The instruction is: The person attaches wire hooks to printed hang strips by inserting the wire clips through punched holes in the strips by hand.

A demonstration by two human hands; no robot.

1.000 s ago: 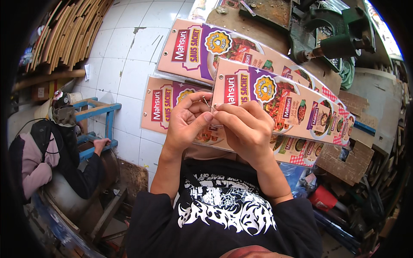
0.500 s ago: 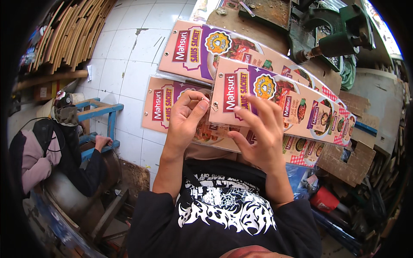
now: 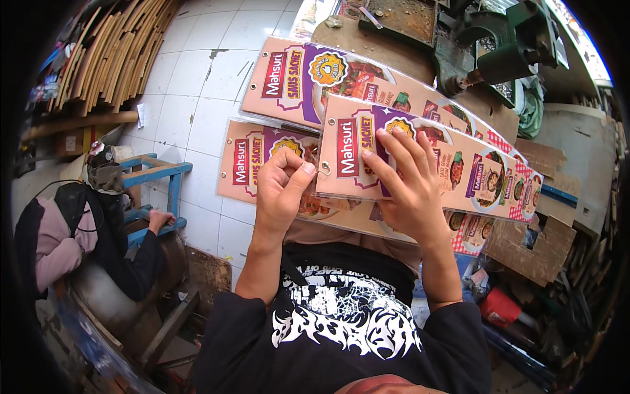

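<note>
The uppermost of several long printed cardboard signs [image 3: 489,177], pink and purple with a clear plastic cover and metal eyelets at its left end, lies over the others in front of me. My right hand [image 3: 415,180] rests on its printed face with fingers stretched out and holds nothing. Beside the sign's left edge, my left hand [image 3: 279,194] is closed in a pinch of thumb and forefinger on a small wire hook [image 3: 324,169], whose bent end shows by the lower eyelet. Another sign [image 3: 266,102] lies behind, and a third [image 3: 230,148] sits lower left, partly covered.
At the upper right stands a dark green machine [image 3: 505,65] with a metal tray. Brown board pieces [image 3: 525,246] lie to the right. Stacked wooden strips [image 3: 111,59] fill the upper left. Another person's arm [image 3: 141,262] rests near a blue wooden frame [image 3: 174,190] at the left.
My right hand has come down onto the top sign with its fingers stretched over the print. That sign has shifted slightly left. My left hand keeps its pinch near the eyelet.
</note>
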